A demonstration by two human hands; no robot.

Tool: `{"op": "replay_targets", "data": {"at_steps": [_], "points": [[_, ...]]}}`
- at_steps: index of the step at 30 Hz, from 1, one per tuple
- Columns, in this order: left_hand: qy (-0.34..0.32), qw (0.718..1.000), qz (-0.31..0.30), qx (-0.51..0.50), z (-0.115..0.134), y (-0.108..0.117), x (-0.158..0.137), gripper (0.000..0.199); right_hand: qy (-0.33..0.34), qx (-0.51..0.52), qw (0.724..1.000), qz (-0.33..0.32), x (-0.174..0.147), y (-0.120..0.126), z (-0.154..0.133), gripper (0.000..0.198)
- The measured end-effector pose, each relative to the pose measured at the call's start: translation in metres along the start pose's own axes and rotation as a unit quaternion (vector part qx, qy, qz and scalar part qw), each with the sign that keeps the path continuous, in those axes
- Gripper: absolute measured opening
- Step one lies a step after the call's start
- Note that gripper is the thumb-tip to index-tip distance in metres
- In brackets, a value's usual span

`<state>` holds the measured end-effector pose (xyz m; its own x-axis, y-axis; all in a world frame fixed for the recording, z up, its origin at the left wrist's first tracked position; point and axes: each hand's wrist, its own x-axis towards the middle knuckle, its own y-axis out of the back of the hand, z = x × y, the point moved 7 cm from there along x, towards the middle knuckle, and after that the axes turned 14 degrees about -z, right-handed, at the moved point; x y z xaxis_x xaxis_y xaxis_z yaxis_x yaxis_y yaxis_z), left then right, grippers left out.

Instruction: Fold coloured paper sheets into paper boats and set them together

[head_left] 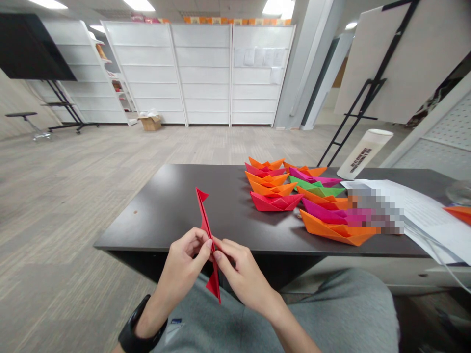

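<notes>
Sitting at a dark table (143,215) in grey trousers (228,326), with a black watch (132,326) on the left wrist. Holding a red paper (205,223) between both hands, across the table's near edge as seen from above — long, narrow, folded, almost edge-on, with a small triangular flap near each end. Pinching it around the middle with the left hand (187,257), thumb and index nearly closed on it, other fingers curled in. Gripping it just beside with the right hand (239,268), likewise nearly closed, thumb and fingertips at the fold. Slanting it, far end toward the tabletop, near end toward the lap; cannot tell about contact between far end and table.

Facing, farther right on the table, two rows of folded boats (275,202), well apart from the hands. Counting five in the left row, orange and red; making out orange, magenta and green in the right row, with some right ends hidden by a pixelated patch. Beyond these, showing a white tube (364,154) and, to the right, printed sheets (423,211) with a pale cable (437,250) across — and, at the right edge, more orange paper (459,213).
</notes>
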<state>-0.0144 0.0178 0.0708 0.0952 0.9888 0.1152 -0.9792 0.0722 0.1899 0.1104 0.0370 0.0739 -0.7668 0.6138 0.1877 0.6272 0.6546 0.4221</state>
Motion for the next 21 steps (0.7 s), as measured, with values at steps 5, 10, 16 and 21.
{"op": "replay_targets", "data": {"at_steps": [5, 10, 16, 21], "points": [[0.007, 0.999, -0.012, 0.035, -0.001, -0.001, -0.002, 0.016, -0.011, 0.018, 1.000, 0.020, -0.002, 0.002, 0.002, 0.028], [0.012, 0.997, -0.025, 0.073, 0.000, -0.003, -0.002, 0.014, -0.044, 0.035, 0.997, 0.045, -0.005, 0.001, 0.008, 0.035], [0.002, 0.995, -0.047, 0.090, 0.003, -0.007, -0.002, 0.012, -0.051, 0.013, 0.996, 0.070, -0.008, 0.004, 0.009, 0.037], [0.003, 0.993, -0.045, 0.112, 0.004, -0.007, -0.002, 0.014, -0.052, -0.058, 0.988, 0.130, -0.014, 0.013, 0.010, 0.044]]}}
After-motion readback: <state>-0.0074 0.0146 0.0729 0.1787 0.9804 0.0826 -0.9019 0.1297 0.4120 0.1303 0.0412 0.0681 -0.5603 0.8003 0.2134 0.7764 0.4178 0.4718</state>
